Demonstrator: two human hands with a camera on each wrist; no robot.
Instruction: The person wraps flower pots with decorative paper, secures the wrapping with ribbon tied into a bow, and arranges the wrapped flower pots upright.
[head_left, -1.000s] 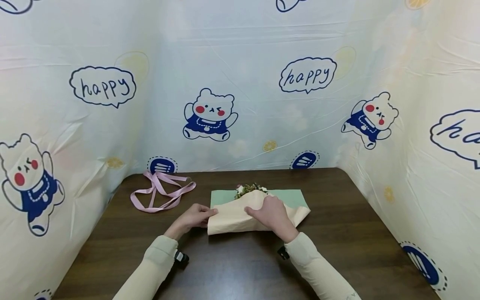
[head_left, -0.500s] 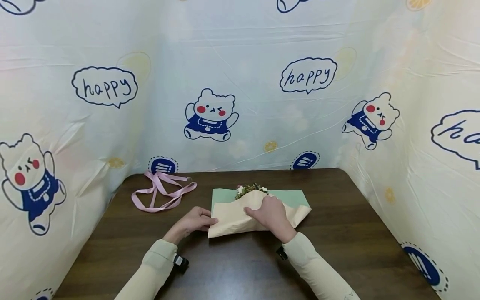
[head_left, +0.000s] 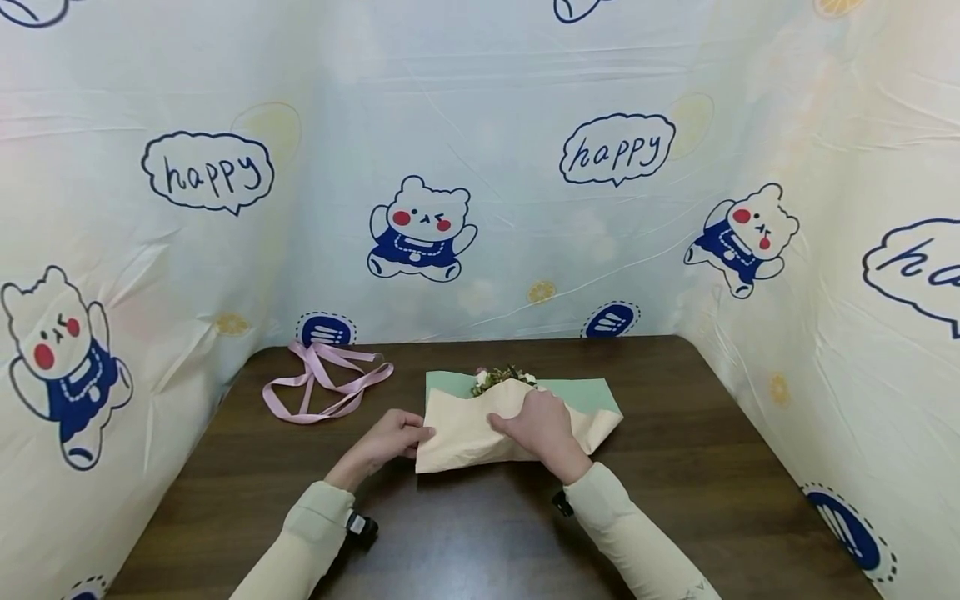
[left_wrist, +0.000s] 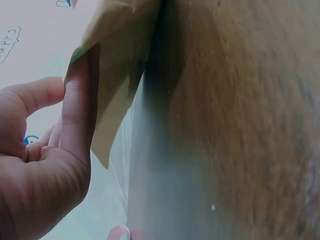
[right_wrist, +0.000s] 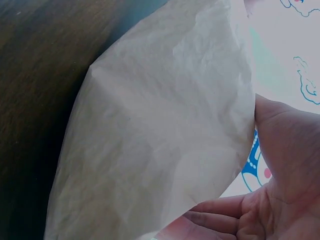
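Cream paper: the cream paper (head_left: 461, 433) is the landmark, folded and creased, lying on the dark wooden bench (head_left: 720, 467) between the two hands.
Green sheet: the green sheet (head_left: 588, 395) lies under the cream paper and shows beyond its far edge; the left wrist view gives only a green sliver by the fingertips.
Flowers: a small bunch of flowers (head_left: 501, 378), green leaves with white and pinkish blooms, peeks out at the far edge of the cream paper; only the head view shows it, and its lower part is covered.
Left hand: the left hand (head_left: 388, 437) is at the left edge of the cream paper, thumb and index finger pinching it; the left wrist view adds a pointed corner of paper hanging past the index finger.
Right hand: the right hand (head_left: 542, 421) grips the cream paper from above, right of its middle; the right wrist view shows thumb and fingers spread to either side of the bulging paper, the fingertips hidden.
Ribbon: the lilac ribbon (head_left: 352, 390) lies in loose loops left of the cream paper and farther back, well apart from it, plain in the head view.
Backdrop: a printed cloth (head_left: 510, 125) with bears and "happy" bubbles hangs beyond the cream paper.
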